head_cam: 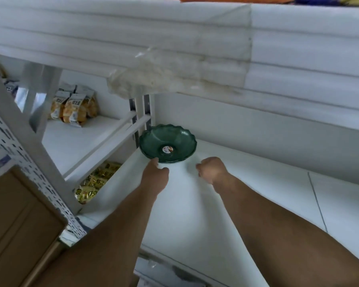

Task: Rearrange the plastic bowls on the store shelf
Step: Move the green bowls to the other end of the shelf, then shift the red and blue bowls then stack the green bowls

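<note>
Left hand (155, 175), grip unclear, at rim of scalloped dark-green bowl (168, 139); right hand (212, 170) an empty fist.

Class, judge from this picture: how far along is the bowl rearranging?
Done: one green bowl sits at the back left corner of the shelf. In hand: the left hand touches its near rim; the right hand is curled, empty, apart from it. Left: no other bowls show, so the rest cannot be judged.
</note>
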A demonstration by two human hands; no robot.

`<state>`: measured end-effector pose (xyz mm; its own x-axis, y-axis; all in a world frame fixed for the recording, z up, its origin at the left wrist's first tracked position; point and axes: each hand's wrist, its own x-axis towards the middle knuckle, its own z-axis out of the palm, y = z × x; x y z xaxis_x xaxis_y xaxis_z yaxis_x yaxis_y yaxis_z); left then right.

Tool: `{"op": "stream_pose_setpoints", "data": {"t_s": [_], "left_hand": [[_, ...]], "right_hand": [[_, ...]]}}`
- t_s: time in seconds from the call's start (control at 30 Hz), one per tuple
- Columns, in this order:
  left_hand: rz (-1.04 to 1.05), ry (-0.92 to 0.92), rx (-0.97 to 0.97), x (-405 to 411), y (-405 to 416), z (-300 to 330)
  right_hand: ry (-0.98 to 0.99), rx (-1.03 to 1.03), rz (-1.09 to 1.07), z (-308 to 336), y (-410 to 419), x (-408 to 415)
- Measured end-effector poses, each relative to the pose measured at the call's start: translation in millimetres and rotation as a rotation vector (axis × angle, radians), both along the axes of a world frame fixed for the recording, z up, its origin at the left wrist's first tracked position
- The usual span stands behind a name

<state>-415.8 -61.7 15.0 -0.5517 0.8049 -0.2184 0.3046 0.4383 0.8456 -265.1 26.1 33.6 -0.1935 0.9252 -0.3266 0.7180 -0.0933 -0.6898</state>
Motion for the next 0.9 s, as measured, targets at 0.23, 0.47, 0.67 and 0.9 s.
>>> {"op": "stream_pose_setpoints", "data": {"t_s": [0.23,0.47,0.67,0.9], "left_hand": [[-0.465,0.747,-0.228,62,-12,32],[-0.668,0.958,-0.201,164,-31,68],[-0.726,0.99,-0.168,271,-67,83],[-0.827,0.936,-0.149,394,-114,90]], "right_hand": [[-0.576,0.451,0.351,22,-53,77],[-0.718,0.376,0.335,39,-110,188],[-0.69,0.325,0.235,53,-158,301],[-0.664,0.273,0.095,61,-214,432]]}}
